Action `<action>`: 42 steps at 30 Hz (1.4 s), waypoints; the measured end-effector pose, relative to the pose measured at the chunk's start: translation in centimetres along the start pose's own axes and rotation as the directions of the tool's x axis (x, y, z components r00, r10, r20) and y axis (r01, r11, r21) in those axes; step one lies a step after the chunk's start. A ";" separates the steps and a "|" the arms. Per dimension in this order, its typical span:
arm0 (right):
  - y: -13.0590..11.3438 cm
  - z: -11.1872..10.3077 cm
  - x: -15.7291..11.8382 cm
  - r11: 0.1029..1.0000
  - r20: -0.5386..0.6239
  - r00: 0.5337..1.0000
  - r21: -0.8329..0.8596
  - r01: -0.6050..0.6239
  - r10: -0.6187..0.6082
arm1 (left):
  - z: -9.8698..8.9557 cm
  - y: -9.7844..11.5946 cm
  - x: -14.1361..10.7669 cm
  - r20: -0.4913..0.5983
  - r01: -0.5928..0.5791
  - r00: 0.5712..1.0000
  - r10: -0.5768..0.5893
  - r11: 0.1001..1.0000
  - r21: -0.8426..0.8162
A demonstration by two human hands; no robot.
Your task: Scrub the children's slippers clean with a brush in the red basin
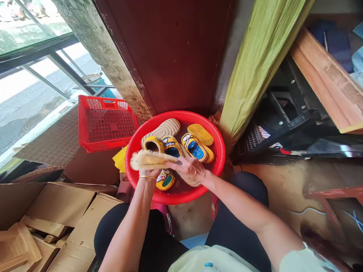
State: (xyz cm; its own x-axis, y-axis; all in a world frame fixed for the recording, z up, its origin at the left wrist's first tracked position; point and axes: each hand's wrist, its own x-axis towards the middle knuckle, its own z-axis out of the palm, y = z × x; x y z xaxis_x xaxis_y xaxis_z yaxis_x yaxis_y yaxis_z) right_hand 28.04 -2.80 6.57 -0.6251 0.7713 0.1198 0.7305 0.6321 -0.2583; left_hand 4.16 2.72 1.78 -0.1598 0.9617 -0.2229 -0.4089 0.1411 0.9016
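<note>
A cluttered street-side room, whether home or small workshop unclear, looks onto a paved street [17, 107]; a curtain [255, 56] and red basin [222, 155] of shoes [196, 150] suggest a household, while a plastic crate [109, 144] and cardboard box [58, 198] of wood pieces [19, 241] suggest storage.

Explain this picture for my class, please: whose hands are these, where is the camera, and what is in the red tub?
There is no machine here, just a person's two bare hands. The camera is worn on that person's head, looking forward and down, so their knees show too. The right hand holds a pale brush above the red tub. The left hand is mostly hidden behind the brush, so its grip cannot be told. Inside the tub lie yellow shoes and beige shoes, some sole up.
</note>
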 end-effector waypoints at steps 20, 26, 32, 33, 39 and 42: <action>3.1 -2.8 -1.8 0.944 -0.065 0.944 0.095 -0.317 0.323 | 9.6 -3.9 -4.0 0.263 -0.039 0.965 -0.010 0.983 0.179; 4.5 -1.1 -1.7 0.907 0.057 0.905 -0.036 -0.419 0.421 | 5.3 1.1 -3.9 0.222 -0.319 0.944 0.244 0.499 0.806; 6.6 0.1 -0.6 0.889 0.077 0.886 -0.032 -0.456 0.457 | -0.6 4.5 -3.4 0.157 -0.194 0.975 -0.157 -0.262 0.945; 6.7 -0.1 -0.6 0.890 0.061 0.888 -0.039 -0.454 0.456 | -0.9 4.2 -3.4 0.140 -0.205 0.966 -0.219 -0.309 0.929; 4.6 -1.8 -1.1 0.980 -0.295 0.937 0.001 -0.197 0.188 | -1.5 2.4 -3.6 0.208 -0.263 0.952 -0.226 -0.246 0.933; 3.2 -2.1 -1.6 0.997 -0.483 0.873 -0.005 -0.081 0.068 | -2.1 3.1 -3.7 0.257 -0.279 0.956 -0.141 -0.172 0.945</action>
State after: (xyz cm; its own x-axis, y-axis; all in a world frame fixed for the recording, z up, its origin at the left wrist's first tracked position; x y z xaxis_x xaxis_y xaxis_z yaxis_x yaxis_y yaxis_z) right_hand 31.97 -1.79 7.61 -0.3627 0.7522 0.5502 0.7802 0.5680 -0.2622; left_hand 1.63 -0.89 4.59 0.1359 0.9600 -0.2450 0.9637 -0.0707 0.2574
